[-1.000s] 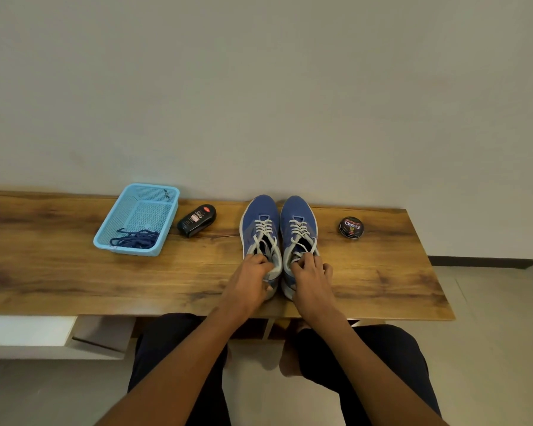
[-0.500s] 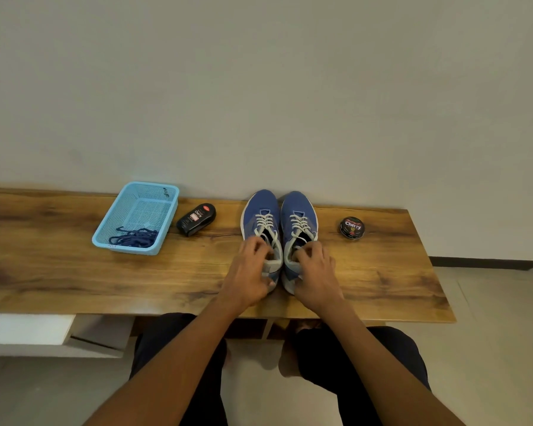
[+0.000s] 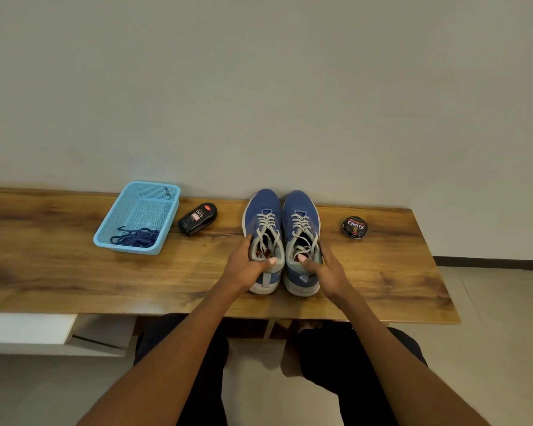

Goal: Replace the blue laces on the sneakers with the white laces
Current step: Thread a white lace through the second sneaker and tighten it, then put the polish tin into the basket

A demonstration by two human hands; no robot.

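So the hands have come off the laces now: a second ago both were bunched up over the tongues fiddling with the ends, and now the left hand (image 3: 249,263) grips the heel collar of the left blue knit sneaker (image 3: 262,238), thumb hooked over the rim, while the right hand (image 3: 323,269) clamps the collar of the right blue knit sneaker (image 3: 302,241) the same way. The pair sits side by side, touching, toes toward the wall, mid-bench on the long wooden bench (image 3: 59,272). Both wear the pale white laces (image 3: 266,224), loose ends tucked toward the openings, and the dark blue laces (image 3: 136,238) lie heaped in the light blue plastic basket (image 3: 170,192) off to the left. Looks to me like the swap is basically done and this is just final straightening.
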